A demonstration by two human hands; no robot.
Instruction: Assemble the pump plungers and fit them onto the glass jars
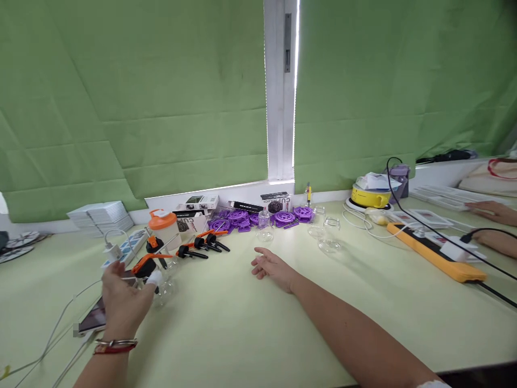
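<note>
My left hand [126,303] is at the left, its thumb, with a white covering on the tip, spread away from the fingers. Just beyond it stands a clear glass bottle [165,291] topped by a black and orange spray head [144,266]; the thumb tip overlaps the bottle, and I cannot tell whether they touch. Another bottle with a black and orange head [154,244] is behind. Over the middle of the table my right hand [271,268] is empty, fingers loosely apart. Loose spray heads [197,248] lie between the hands. Clear glass bottles [265,229] without heads stand further back.
Purple plastic parts [238,218] and small boxes [277,203] line the back. An orange-lidded shaker [162,226], a phone [97,315] and a power strip [133,248] are left. Right are an orange-yellow power strip [436,253], a yellow pot [369,196] and another person's hand [493,211].
</note>
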